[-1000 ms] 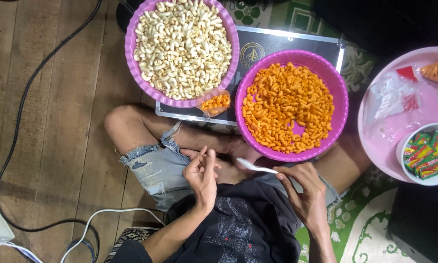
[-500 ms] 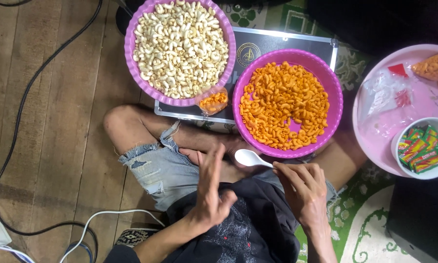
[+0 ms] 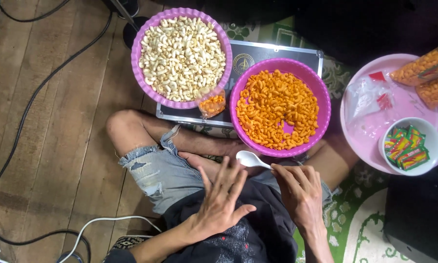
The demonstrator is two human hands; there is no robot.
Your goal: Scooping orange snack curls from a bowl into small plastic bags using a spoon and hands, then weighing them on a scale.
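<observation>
- Down on the floor we go: worn brown wooden floorboards [image 3: 58, 122] fill the nine o'clock side of the view, with a black cable [image 3: 43, 92] snaking across them and a white cable [image 3: 107, 224] curling in at seven o'clock.
- At four o'clock the boards give way to a green and cream patterned mat [image 3: 370, 219].
- The person sits cross-legged in torn denim shorts [image 3: 155, 170], bare knee out at nine o'clock.
- The left hand [image 3: 221, 204] hovers flat over the lap, fingers spread wide, holding nothing.
- The right hand [image 3: 299, 195] has its fingers pinched narrow on the handle of a small white plastic spoon [image 3: 250, 159]; the spoon's bowl points toward ten o'clock, just beside the near rim of the orange bowl.
- That is a round purple plastic bowl of orange curled snacks [image 3: 279, 109], dead centre, a bare patch showing in the heap at its five o'clock.
- At eleven o'clock, a purple scalloped basket of pale curled snacks [image 3: 180, 56], touching its neighbour.
- Both rest on a flat black metal-edged case [image 3: 267, 51].
- A small clear bag of orange snacks [image 3: 212, 104] sits between them.
- At three o'clock, a round pink plastic tray [image 3: 409, 104] carries a white bowl of colourful sachets [image 3: 408, 146], empty clear bags [image 3: 370, 100] and filled packets of orange snacks [image 3: 426, 65].
</observation>
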